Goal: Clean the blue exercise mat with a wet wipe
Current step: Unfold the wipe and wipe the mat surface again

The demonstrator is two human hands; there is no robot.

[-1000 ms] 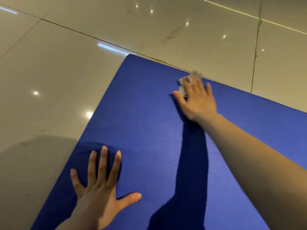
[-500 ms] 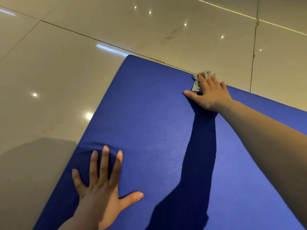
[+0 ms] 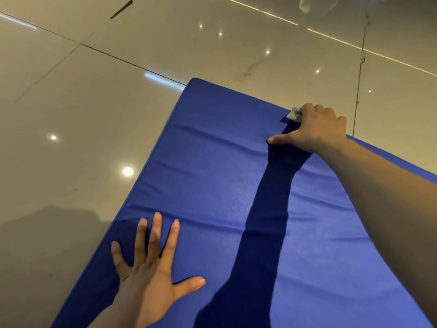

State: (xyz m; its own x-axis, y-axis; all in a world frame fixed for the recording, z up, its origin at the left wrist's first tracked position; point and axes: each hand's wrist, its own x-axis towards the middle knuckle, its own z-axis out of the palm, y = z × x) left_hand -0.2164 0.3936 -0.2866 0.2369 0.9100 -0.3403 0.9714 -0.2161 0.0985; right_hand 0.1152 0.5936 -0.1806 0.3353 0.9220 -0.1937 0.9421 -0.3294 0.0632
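Risk check, head view only: blue mat (image 3: 212, 185) lies flat on the glossy tiled floor (image 3: 94, 114), running from near right to its far-left corner. Right hand (image 3: 316, 129) is at the mat's far edge, fingers curled over a crumpled grey wet wipe (image 3: 294, 114), thumb stretched flat on the surface; most of the wipe is hidden under the fingers. Left hand (image 3: 151, 275) is splayed flat, palm down, near the near-left edge, holding nothing, just pinning the mat. Shallow creases run across the cover between the hands. Likely failures: wipe slides off the far edge onto the floor and picks up grit; bunched wipe cleans only a thin strip; creases trap dirt or skip contact; mat creeps on the polished tile if the pinning hand lifts.
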